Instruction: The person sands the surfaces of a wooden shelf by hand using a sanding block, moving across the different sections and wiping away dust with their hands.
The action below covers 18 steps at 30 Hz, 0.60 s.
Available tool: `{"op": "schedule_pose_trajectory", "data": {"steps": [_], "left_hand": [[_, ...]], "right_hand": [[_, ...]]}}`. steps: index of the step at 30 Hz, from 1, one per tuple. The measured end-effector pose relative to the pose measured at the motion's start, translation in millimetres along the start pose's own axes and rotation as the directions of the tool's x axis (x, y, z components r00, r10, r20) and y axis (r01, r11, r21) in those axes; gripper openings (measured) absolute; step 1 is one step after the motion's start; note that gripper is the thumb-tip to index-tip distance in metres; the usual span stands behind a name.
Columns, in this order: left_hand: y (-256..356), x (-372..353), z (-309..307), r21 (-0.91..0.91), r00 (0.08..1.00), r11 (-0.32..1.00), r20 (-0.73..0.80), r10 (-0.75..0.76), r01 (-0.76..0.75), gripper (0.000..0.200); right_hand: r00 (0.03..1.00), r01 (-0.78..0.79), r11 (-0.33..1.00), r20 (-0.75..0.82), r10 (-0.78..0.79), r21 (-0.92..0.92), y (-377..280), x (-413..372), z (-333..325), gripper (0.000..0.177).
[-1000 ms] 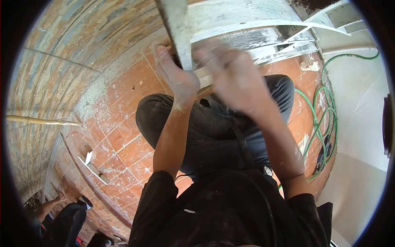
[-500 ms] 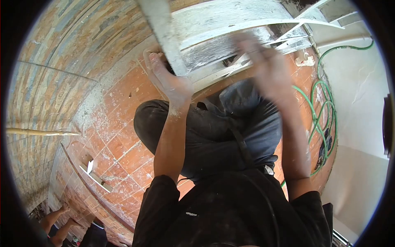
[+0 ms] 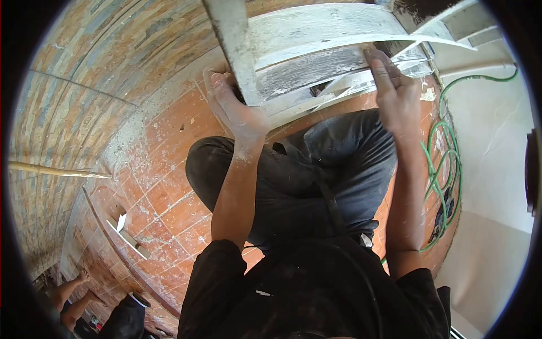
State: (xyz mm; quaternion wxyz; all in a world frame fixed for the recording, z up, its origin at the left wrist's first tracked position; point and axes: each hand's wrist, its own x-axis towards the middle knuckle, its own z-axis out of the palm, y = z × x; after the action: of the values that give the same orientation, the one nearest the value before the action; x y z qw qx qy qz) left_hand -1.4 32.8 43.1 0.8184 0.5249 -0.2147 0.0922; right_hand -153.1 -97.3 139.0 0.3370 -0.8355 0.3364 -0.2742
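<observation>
A whitish wooden frame with slats lies across the top, before my crossed legs. Dusty with white powder, my left hand is wrapped round the lower end of its upright post. My right hand is at the worn grey-and-white slat, fingers pressed together, index and thumb forward. Something small and brownish may be under its fingertips; I cannot make out what it is.
Green hose lies coiled at the right by the white wall. A stone-patterned wall stands left, with a wooden stick. A white angled piece rests on the tiles. Another person's limbs show lower left.
My right hand, blurred before, has moved right along the slat and slightly down. My left hand keeps its grip on the post. The whole view has shifted a little.
</observation>
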Motion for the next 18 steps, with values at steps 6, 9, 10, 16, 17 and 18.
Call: {"op": "schedule_pose_trajectory", "data": {"steps": [6,9,10,16,17,18], "left_hand": [[1.3,-4.6,-6.0,0.348,0.996,0.934,0.012,0.083,-0.082,0.036],[7.3,0.7,-3.8,0.392,0.988,0.907,0.052,0.145,-0.153,0.036],[8.5,-0.9,-1.7,0.333,0.993,0.936,0.036,0.110,-0.115,0.036],[18.1,-4.5,0.0,0.081,0.995,0.994,0.053,-0.080,0.076,0.036],[18.4,-4.8,-1.0,0.050,0.987,0.988,0.062,-0.151,0.148,0.036],[18.5,-5.2,-2.0,0.020,0.973,0.975,0.070,-0.221,0.220,0.036]], "right_hand": [[0.914,0.324,0.926,0.188,-0.360,0.195,-44.0,-53.5,68.0,0.030],[0.913,0.110,0.961,0.356,-0.198,0.252,-5.0,-20.2,25.4,0.033],[0.976,0.076,0.967,0.179,-0.122,0.245,17.2,-3.4,6.4,0.031],[0.965,0.146,0.974,0.190,-0.178,0.174,-41.8,-43.9,60.3,0.025],[0.918,0.262,0.916,0.213,-0.334,0.305,-45.9,-52.9,73.0,0.025],[0.934,0.207,0.938,0.229,-0.274,0.277,-41.1,-45.5,64.1,0.025]]}}
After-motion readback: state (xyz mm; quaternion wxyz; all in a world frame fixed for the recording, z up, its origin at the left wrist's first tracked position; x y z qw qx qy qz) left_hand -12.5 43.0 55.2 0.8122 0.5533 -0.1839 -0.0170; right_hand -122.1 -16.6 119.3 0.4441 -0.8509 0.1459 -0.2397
